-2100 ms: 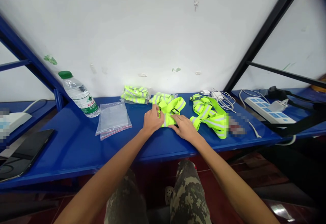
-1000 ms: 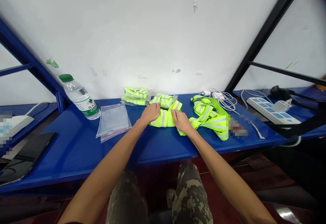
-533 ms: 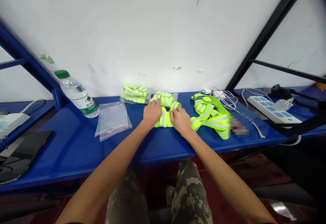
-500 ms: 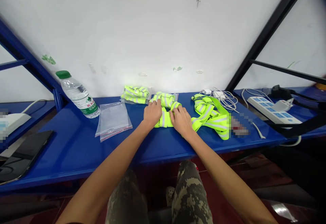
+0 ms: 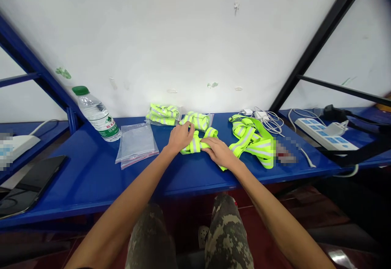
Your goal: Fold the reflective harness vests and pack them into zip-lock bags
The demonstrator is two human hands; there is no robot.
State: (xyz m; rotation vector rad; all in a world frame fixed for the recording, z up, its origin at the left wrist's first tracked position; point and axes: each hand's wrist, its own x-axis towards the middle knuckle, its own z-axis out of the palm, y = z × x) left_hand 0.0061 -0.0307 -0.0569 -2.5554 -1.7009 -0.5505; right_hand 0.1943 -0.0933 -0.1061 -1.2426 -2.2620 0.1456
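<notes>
Currently, the left hand [image 5: 180, 137] is gripping the far side of a bundled yellow reflective vest [image 5: 195, 146] with curled fingers, while the right hand [image 5: 220, 153] is lying almost flat across its right end, holding it down. The bundle is stretching sideways between the hands on the blue worktop [image 5: 91, 179], its long axis running left to right. A loose vest [image 5: 253, 146] is lying just right of the right hand.

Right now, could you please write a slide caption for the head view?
Left hand and right hand press a neon-yellow reflective vest on a blue metal shelf.
</notes>
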